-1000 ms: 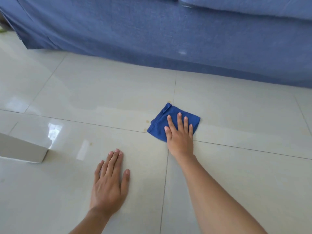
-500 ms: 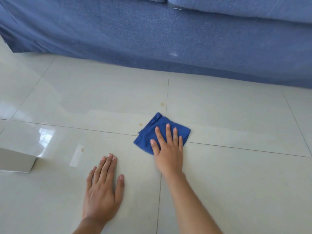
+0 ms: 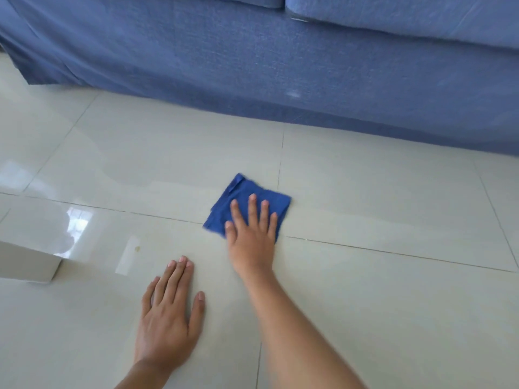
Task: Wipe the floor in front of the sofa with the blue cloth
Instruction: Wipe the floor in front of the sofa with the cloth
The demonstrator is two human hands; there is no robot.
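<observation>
The folded blue cloth [image 3: 241, 193] lies flat on the glossy pale tiled floor [image 3: 393, 209], just left of a vertical tile joint and a short way in front of the blue sofa [image 3: 280, 66]. My right hand [image 3: 252, 237] presses down on the cloth's near half, palm flat and fingers spread. My left hand [image 3: 168, 315] rests flat on the bare tile, nearer to me and to the left of the cloth, holding nothing.
The corner of a white object [image 3: 25, 265] stands on the floor at the left edge. A small brownish spot [image 3: 137, 249] marks the tile left of my left hand. The sofa's fabric skirt reaches the floor across the back.
My right hand has slid the cloth leftwards across the vertical tile joint. My left hand has stayed flat on the floor.
</observation>
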